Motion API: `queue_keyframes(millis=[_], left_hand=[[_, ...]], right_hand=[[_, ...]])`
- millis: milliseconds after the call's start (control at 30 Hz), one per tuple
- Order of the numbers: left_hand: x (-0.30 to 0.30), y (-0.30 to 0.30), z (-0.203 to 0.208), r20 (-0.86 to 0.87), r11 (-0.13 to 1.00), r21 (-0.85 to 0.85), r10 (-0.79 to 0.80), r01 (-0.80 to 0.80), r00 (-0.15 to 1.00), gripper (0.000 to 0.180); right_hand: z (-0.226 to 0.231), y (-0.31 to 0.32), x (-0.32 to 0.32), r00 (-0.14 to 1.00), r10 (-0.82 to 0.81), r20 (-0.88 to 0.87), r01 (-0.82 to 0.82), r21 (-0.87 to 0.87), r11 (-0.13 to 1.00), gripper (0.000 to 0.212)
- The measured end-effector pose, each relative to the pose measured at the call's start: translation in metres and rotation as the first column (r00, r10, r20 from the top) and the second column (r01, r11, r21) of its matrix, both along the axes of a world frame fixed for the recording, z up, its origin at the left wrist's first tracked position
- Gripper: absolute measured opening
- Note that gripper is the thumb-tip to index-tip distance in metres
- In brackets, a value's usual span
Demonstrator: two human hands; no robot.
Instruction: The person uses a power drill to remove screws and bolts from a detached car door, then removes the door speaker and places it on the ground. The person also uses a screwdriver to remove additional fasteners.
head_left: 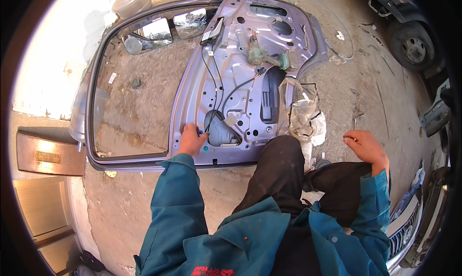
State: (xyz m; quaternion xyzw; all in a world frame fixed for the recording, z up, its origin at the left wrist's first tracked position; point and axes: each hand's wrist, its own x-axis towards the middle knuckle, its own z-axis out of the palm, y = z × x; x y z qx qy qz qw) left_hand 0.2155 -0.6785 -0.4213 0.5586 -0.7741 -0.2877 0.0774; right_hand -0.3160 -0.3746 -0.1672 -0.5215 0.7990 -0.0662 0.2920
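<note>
Purple car door (192, 98) lies at twelve o'clock, green drill (260, 55) covering part at one, plastic bag (302, 116) at two. Your left hand (191, 142) touches the door, grip unclear; right hand (368, 148) curls loosely, apart.

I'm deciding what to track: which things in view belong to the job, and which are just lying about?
Likely the job:
lilac car door, left hand on it
drill on the door
black cables

Likely lying about:
plastic bag
plastic bottle, top left

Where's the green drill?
In the head view, the green drill lies right of centre near the top, on the purple car door, just above the clear plastic bag.
</note>
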Motion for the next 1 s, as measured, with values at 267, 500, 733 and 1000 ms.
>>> queue_keyframes(millis=[267, 500, 733, 1000], left_hand=[[0.006, 0.029, -0.007, -0.117, 0.988, -0.154, 0.001, -0.019, 0.993, 0.055], [-0.001, 0.060, -0.013, -0.158, 0.911, -0.403, 0.028, -0.090, 0.987, 0.047], [-0.015, 0.068, -0.020, -0.027, 0.853, -0.493, 0.181, -0.171, 0.983, 0.035], [-0.018, 0.067, -0.019, -0.011, 0.843, -0.512, 0.187, -0.166, 0.982, 0.035]], right_hand=[[0.000, -0.010, 0.001, 1.000, 0.015, -0.021, -0.015, 0.030, 0.999, 0.031], [-0.002, -0.015, -0.001, 0.999, 0.033, -0.006, -0.033, 0.039, 0.999, 0.030], [-0.007, -0.021, -0.006, 0.999, 0.033, 0.019, -0.034, 0.055, 0.998, 0.030], [-0.008, -0.040, -0.004, 0.999, -0.006, 0.054, 0.003, 0.061, 0.998, 0.028]])
